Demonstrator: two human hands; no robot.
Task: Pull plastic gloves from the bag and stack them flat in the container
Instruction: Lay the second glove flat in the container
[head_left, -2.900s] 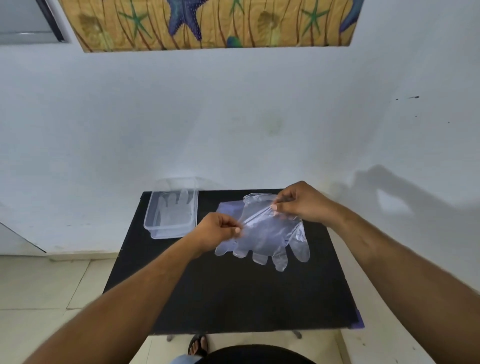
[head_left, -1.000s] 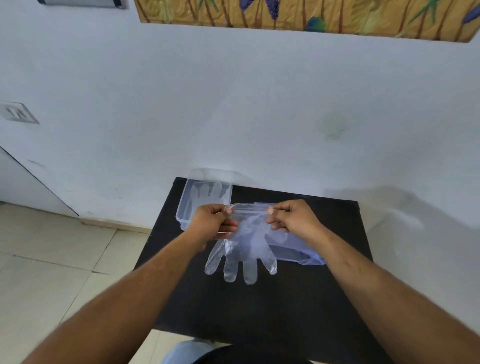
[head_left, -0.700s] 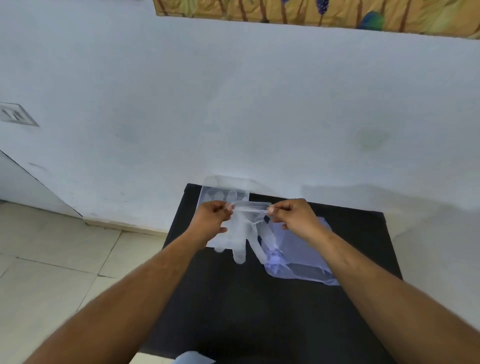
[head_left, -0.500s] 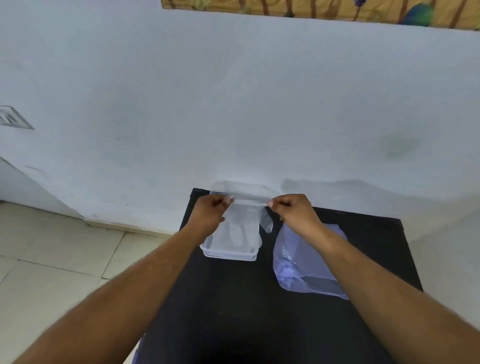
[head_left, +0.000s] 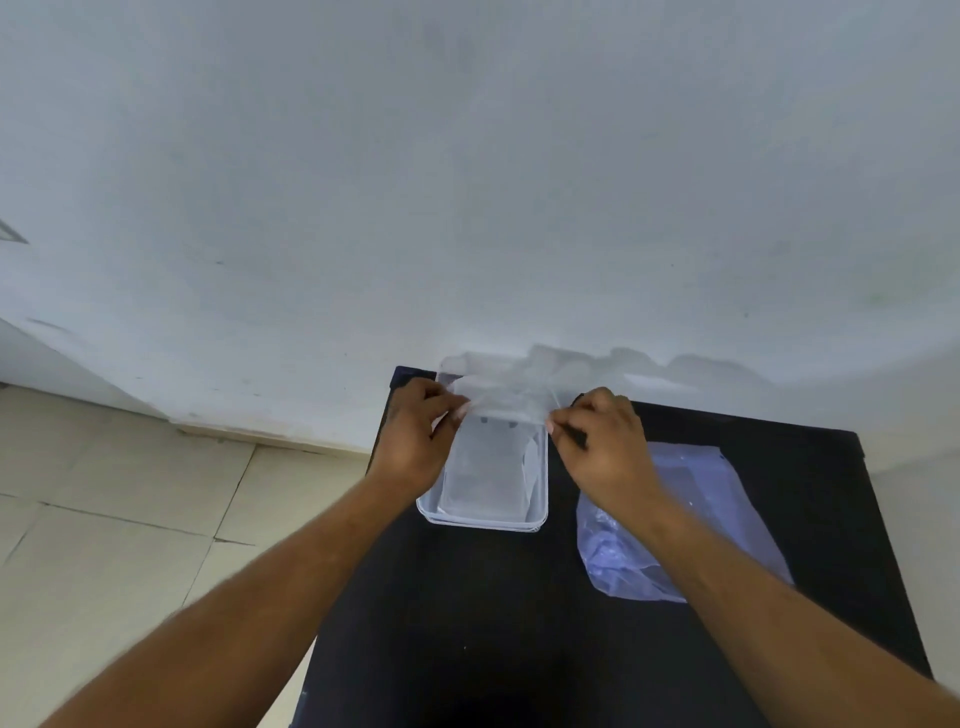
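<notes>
Carried leftward from above the bag, one glove (head_left: 501, 457) now hangs over one container (head_left: 483, 519), its cuff pinched between left hand (head_left: 415, 441) and right hand (head_left: 605, 447). One bag (head_left: 701, 499) lies under the right wrist on the counter (head_left: 493, 623). Uneven release could crumple the thin glove.

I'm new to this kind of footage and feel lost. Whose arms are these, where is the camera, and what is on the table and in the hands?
The camera sits on a person's head, looking down at their own bare arms. The left hand and right hand each pinch one end of a thin clear plastic glove, stretched over a clear container on a black table. Beside it, on the person's right, lies a plastic bag.
</notes>
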